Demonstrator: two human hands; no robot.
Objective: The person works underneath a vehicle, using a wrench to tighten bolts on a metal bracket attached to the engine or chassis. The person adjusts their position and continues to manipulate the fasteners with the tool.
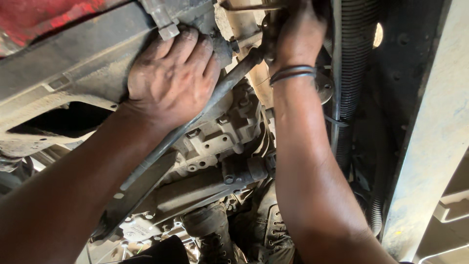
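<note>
I look up at the underside of a vehicle. My left hand (171,78), dirty with grease, wraps its fingers around a long dark metal rod (195,117) near its upper end, pressed against a grimy crossmember (73,63). My right hand (295,34), with thin bands on the wrist, reaches higher and closes around a dark fitting at the rod's top, next to a beige metal part (244,24). The fingertips of the right hand are hidden behind that fitting.
A bolted grey gearbox casing (220,142) hangs behind the rod. A black corrugated hose (354,73) runs down at the right beside a pale steel beam (435,137). Red bodywork (44,14) shows at the top left. Black boots (244,234) appear below.
</note>
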